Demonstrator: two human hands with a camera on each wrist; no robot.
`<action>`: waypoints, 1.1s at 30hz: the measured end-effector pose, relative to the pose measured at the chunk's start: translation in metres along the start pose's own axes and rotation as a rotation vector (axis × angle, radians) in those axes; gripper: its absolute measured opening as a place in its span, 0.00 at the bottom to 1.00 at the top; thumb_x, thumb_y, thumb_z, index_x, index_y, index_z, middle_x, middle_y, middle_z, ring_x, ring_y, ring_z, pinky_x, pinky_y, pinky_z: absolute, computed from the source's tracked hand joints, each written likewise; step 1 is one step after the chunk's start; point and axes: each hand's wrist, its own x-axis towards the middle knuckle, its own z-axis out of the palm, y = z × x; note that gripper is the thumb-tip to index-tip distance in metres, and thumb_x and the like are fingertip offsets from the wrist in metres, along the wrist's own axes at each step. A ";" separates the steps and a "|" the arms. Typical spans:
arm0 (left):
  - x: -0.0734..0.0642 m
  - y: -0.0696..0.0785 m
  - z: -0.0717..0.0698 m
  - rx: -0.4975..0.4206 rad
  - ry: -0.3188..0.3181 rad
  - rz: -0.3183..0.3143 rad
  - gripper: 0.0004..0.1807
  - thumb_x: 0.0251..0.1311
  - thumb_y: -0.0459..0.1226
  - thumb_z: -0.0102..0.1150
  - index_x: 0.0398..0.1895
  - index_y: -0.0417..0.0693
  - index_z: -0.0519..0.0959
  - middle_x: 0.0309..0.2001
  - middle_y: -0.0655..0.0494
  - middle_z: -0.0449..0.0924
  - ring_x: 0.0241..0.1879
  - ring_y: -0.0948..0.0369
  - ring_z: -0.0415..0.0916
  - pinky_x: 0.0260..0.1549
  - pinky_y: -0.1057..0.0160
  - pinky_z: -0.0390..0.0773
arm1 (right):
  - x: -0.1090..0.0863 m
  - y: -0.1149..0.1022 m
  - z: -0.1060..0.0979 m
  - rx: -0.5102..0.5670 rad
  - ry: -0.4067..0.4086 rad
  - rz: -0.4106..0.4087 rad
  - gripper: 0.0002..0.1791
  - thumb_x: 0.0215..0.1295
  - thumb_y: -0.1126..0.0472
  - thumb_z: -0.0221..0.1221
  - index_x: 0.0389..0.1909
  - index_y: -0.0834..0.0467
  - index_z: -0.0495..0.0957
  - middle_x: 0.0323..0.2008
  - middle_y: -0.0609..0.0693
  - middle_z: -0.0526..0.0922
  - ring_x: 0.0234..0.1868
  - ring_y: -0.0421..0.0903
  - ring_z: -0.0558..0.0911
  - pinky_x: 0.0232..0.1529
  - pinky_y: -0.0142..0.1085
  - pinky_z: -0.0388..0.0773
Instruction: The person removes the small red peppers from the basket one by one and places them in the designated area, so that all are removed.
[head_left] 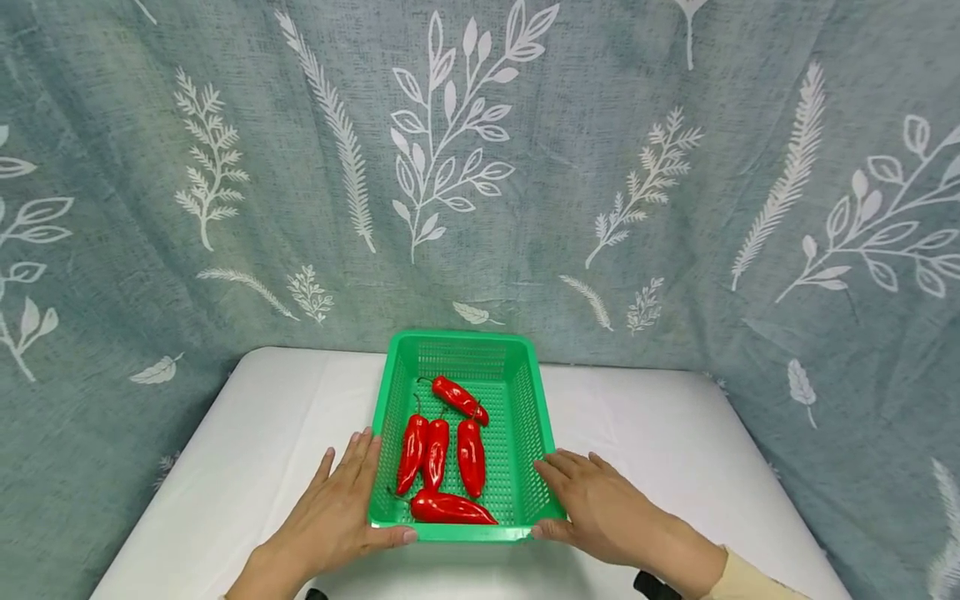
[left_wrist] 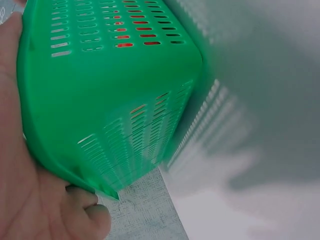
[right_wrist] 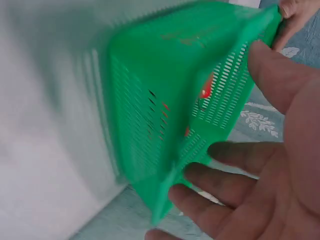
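Observation:
A green plastic basket (head_left: 510, 450) with slotted walls stands on the white table, holding several glossy red peppers (head_left: 471, 458). One pepper (head_left: 453, 507) lies crosswise by the front wall, and another (head_left: 459, 398) slants near the back. My left hand (head_left: 333, 508) rests along the left rim, fingers stretched forward and thumb at the front rim. In the left wrist view its palm is against the basket's rim (left_wrist: 30, 100). At the front right corner, my right hand (head_left: 600, 504) has its fingers over the right rim and its thumb by the front rim. In the right wrist view those fingers look relaxed and spread.
White cloth covers the table (head_left: 637, 417) on both sides of the basket. A grey-green curtain (head_left: 555, 250) with white leaf prints hangs behind the table and along its left and right sides.

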 end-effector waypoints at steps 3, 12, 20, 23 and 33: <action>-0.001 0.001 0.000 -0.012 -0.003 -0.004 0.76 0.49 0.85 0.48 0.82 0.31 0.53 0.83 0.34 0.53 0.83 0.40 0.50 0.78 0.32 0.52 | 0.016 -0.001 -0.013 -0.063 0.032 -0.085 0.42 0.70 0.39 0.65 0.74 0.63 0.72 0.72 0.61 0.75 0.72 0.62 0.75 0.69 0.61 0.74; 0.000 0.000 0.002 -0.010 -0.034 -0.032 0.76 0.50 0.85 0.48 0.83 0.32 0.51 0.84 0.36 0.50 0.84 0.43 0.46 0.80 0.35 0.51 | 0.079 -0.024 -0.024 0.016 -0.008 -0.259 0.35 0.69 0.52 0.70 0.74 0.58 0.73 0.72 0.56 0.76 0.73 0.57 0.74 0.71 0.53 0.76; 0.002 0.000 0.002 -0.004 -0.054 -0.043 0.74 0.52 0.82 0.54 0.84 0.33 0.51 0.84 0.38 0.50 0.85 0.43 0.45 0.81 0.36 0.49 | 0.119 -0.039 -0.015 0.228 -0.177 -0.280 0.38 0.66 0.59 0.72 0.76 0.45 0.71 0.73 0.44 0.75 0.75 0.46 0.72 0.67 0.41 0.79; 0.003 0.000 0.002 -0.011 -0.063 -0.047 0.74 0.52 0.82 0.54 0.84 0.34 0.50 0.84 0.39 0.49 0.85 0.44 0.44 0.81 0.37 0.48 | 0.129 -0.038 -0.009 0.313 -0.256 -0.254 0.41 0.65 0.59 0.73 0.78 0.41 0.70 0.68 0.42 0.80 0.67 0.42 0.77 0.61 0.36 0.81; 0.002 -0.003 0.002 -0.013 -0.064 -0.066 0.75 0.50 0.83 0.52 0.84 0.35 0.50 0.85 0.41 0.48 0.86 0.46 0.42 0.82 0.37 0.48 | 0.149 -0.034 0.013 0.451 -0.384 -0.235 0.42 0.63 0.62 0.74 0.77 0.42 0.71 0.59 0.46 0.86 0.55 0.48 0.84 0.53 0.33 0.81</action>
